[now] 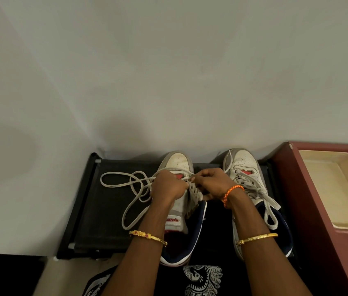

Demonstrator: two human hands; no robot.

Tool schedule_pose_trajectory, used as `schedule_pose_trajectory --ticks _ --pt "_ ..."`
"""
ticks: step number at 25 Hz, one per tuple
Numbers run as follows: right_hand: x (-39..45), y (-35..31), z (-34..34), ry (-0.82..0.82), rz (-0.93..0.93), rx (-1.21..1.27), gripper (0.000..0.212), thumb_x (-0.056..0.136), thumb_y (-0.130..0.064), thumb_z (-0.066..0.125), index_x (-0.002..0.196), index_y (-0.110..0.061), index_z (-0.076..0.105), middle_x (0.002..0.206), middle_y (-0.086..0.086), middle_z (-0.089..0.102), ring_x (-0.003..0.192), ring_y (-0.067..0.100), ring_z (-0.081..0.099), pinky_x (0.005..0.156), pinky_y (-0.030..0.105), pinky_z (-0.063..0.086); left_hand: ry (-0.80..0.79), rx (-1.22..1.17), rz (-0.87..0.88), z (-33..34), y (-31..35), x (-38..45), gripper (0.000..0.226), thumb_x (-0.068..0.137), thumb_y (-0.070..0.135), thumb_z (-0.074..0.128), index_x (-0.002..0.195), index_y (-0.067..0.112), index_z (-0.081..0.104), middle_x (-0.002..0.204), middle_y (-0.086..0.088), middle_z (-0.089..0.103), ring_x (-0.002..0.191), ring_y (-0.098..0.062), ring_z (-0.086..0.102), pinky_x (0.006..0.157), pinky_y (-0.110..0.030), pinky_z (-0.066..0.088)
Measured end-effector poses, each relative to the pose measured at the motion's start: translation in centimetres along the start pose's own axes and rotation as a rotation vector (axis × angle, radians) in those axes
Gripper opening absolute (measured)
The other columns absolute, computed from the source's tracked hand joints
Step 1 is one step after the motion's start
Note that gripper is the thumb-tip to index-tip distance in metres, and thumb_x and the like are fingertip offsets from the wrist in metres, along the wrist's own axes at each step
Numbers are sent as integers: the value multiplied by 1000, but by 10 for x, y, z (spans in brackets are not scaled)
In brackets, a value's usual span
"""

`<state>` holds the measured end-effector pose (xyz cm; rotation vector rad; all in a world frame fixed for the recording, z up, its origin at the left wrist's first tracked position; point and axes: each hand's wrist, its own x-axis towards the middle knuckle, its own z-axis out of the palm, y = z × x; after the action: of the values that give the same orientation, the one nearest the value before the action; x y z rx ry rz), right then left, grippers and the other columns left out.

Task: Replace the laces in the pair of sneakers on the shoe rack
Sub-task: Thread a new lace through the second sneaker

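Before you a pale wall (168, 71) fills the far half of the view, and against its foot stands the black rack (96, 210), with a dark red cabinet (309, 199) touching its right side. On the cabinet lies a cream tray (326, 184), and a loose bit of cord shows at the cabinet's near right edge. Both sneakers sit on top of the rack with toes toward the wall: the left sneaker (177, 161) under your hands, the right sneaker (243, 161) just beside it, fully laced with its bow (262, 195) hanging over the right flank. Your left hand (166, 186) is curled over the left sneaker's tongue area, its grip closed around the lace (130, 189). Your right hand (209, 182) meets it over the eyelets, thumb and fingertips pinching the same lace at its far end. The rest of that lace trails off in loose loops across the rack's left part. Each forearm carries a gold bangle (147, 237), and the right wrist an orange thread band (230, 194).
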<state>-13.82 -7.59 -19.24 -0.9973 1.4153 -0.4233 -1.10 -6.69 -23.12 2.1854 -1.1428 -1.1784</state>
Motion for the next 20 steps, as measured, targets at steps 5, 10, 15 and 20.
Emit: schedule_pose_trajectory --ticks 5,10,15,20 --pt "3 6 4 25 -8 26 15 92 -3 56 76 -4 58 62 7 54 45 9 53 37 17 46 -11 174 106 -2 3 -8 23 88 29 58 101 13 69 105 -8 64 105 -27 57 95 -45 45" --pt "4 17 -1 339 -162 -283 20 88 -8 57 69 -14 56 78 10 60 74 25 58 71 35 52 174 345 339 -13 18 -69 38 83 56 54 88 21 69 108 1 59 110 -18 49 101 -41 34" --pt "-19 9 -4 617 -348 -291 8 89 -1 51 84 -2 57 88 12 59 81 23 53 68 23 33 134 463 277 -4 21 -88 49 80 60 52 58 17 52 58 4 50 69 -18 55 85 -35 43" --pt "-78 -12 -19 905 -785 -166 17 82 14 46 83 -2 53 92 16 52 75 8 45 67 4 31 150 425 233 0 20 -91 50 82 60 51 78 11 61 76 0 56 85 -22 54 96 -39 36"
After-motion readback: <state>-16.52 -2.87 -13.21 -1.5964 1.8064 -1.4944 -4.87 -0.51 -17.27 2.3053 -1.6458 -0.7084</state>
